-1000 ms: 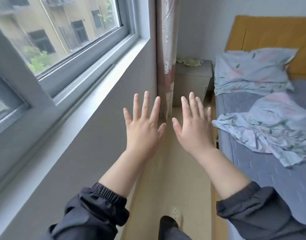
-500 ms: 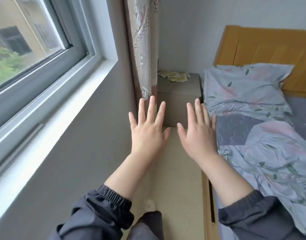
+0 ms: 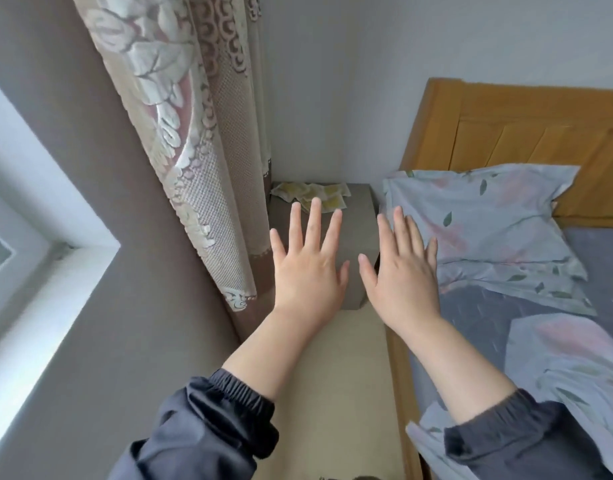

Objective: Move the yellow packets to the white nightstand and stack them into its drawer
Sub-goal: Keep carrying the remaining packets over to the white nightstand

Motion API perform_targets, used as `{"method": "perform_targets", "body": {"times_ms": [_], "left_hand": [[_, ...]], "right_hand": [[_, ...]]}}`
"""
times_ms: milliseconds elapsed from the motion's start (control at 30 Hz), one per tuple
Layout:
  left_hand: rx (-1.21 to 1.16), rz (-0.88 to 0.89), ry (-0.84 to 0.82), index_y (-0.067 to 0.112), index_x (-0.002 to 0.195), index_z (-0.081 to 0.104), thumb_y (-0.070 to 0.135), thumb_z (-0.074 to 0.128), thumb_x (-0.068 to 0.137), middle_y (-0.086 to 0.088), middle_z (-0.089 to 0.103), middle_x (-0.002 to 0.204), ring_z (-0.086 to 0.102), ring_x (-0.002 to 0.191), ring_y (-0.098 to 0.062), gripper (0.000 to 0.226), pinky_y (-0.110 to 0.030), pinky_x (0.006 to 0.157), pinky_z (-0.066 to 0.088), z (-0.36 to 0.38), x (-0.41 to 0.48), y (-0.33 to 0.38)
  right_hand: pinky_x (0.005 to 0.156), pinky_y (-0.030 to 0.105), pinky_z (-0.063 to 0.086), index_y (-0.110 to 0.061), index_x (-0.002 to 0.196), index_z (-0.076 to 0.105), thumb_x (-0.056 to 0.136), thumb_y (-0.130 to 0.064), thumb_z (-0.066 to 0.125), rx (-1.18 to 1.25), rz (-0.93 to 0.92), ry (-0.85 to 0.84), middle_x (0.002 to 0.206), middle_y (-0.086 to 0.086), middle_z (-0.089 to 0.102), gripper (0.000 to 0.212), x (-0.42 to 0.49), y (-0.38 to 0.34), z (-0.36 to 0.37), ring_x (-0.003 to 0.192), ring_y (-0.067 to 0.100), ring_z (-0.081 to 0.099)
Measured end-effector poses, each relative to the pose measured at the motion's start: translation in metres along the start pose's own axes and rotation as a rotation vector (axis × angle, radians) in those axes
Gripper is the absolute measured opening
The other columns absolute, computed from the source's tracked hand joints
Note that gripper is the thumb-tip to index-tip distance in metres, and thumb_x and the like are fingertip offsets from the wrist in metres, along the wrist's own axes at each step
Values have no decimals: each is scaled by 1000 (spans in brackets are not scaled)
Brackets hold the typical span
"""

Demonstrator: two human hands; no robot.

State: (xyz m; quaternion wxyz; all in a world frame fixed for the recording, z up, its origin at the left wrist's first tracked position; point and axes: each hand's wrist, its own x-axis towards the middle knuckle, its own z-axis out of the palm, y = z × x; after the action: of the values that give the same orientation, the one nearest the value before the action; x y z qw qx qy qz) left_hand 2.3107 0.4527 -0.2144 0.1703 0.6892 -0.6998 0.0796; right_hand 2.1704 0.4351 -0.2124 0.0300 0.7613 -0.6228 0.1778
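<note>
Several yellow packets lie scattered on the top of a grey-looking nightstand in the room's corner, between the curtain and the bed. My left hand is held out flat in front of the nightstand, fingers spread, holding nothing; its fingertips overlap the nearest packets in the view. My right hand is stretched out beside it, also flat and empty, over the gap between nightstand and bed. The nightstand's front is mostly hidden behind my hands, so no drawer shows.
A patterned curtain hangs at the left of the nightstand. The bed with a floral pillow and wooden headboard fills the right. A narrow strip of floor runs between the wall under the window sill and the bed frame.
The view has advanced along the floor strip towards the nightstand, which now looks larger and closer. Both hands stay spread and empty out in front.
</note>
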Motion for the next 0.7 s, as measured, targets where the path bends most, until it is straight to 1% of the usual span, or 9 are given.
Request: {"method": "perform_targets", "body": {"times_ms": [233,333,400,467,567,633,700], "left_hand": [[25,-24,-11,22,154,14,46,47,93,-9,7,161,0,148,-35,73,-61,112,15,68,133,-19],[39,-57,-47,24,154,4,47,41,96,-7,-5,162,-8,147,-33,73,-59,114,9,105,197,-27],[51,-96,-62,25,154,2,48,39,96,-7,-7,161,-9,147,-32,72,-59,114,9,129,243,-30],[55,-131,-78,26,154,6,47,41,95,-7,-2,162,-4,148,-33,72,-59,113,10,150,287,-31],[62,-162,-92,23,153,20,45,53,91,-9,13,160,9,147,-36,74,-61,111,17,176,342,-34],[46,-178,-137,23,153,19,44,53,91,-10,10,161,5,147,-36,73,-62,112,14,192,372,-41],[48,-191,-153,22,153,16,44,49,93,-10,5,161,-1,148,-35,72,-61,112,11,208,396,-53]], "right_hand": [[115,54,11,-13,151,21,96,-42,40,21,-21,-13,160,9,11,65,140,27,62,147,27,13],[115,54,11,-13,150,23,96,-43,39,18,-60,-23,159,10,13,64,210,44,94,146,28,14],[114,55,14,-13,149,27,95,-44,40,19,-84,-35,159,11,17,63,260,57,113,145,30,18],[114,56,15,-12,148,29,95,-44,38,20,-90,-77,158,12,18,63,309,68,130,144,32,21],[111,59,23,-9,145,36,92,-49,25,15,-113,-113,155,16,27,67,369,79,154,141,33,28],[108,59,27,-9,143,38,91,-50,23,4,-138,-154,153,16,30,68,403,82,172,140,33,31],[108,59,27,-9,144,36,91,-49,27,12,-157,-189,154,16,29,67,432,83,190,141,33,29]]}}
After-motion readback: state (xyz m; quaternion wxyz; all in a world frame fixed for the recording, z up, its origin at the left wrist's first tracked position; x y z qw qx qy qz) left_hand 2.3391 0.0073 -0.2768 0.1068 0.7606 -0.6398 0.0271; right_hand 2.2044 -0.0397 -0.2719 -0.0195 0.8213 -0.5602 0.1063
